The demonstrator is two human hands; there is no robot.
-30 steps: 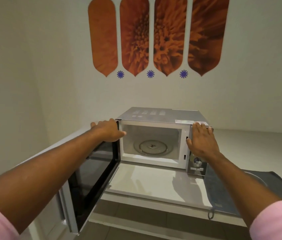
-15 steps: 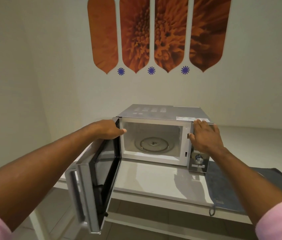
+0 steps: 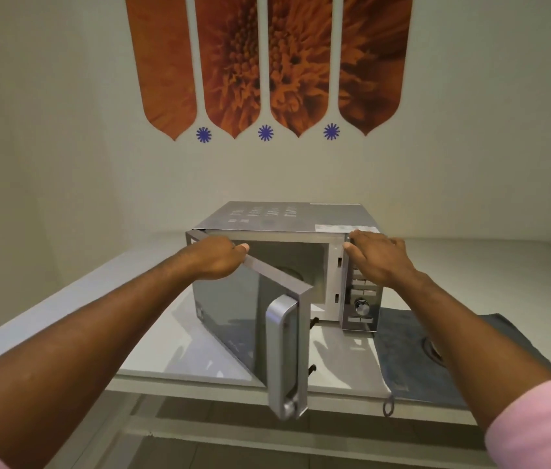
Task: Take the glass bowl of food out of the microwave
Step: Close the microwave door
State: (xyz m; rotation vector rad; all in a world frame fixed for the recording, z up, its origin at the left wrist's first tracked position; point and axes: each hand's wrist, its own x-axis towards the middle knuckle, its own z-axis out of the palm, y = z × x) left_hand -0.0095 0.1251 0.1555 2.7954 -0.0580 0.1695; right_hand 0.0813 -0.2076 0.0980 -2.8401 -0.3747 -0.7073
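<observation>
A silver microwave (image 3: 287,220) stands on a white counter (image 3: 165,346). Its mirrored door (image 3: 230,309) is half swung across the opening and hides most of the cavity (image 3: 301,262). No bowl shows in the part of the cavity I can see. My left hand (image 3: 216,260) grips the door's top edge. My right hand (image 3: 375,258) clasps the microwave's top right corner above the control panel (image 3: 362,299), thumb on the front. A curved clear rim (image 3: 431,348) lies on the grey cloth to the right, mostly hidden by my right forearm.
The door's silver handle (image 3: 282,357) juts out past the counter's front edge. A grey cloth (image 3: 409,360) covers the counter to the right of the microwave. A lower shelf rail (image 3: 233,424) runs under the counter. Walls close in at the left and behind.
The door has swung from wide open at the left to half across the opening, with my left hand on its top edge. My right hand has stayed on the microwave's corner.
</observation>
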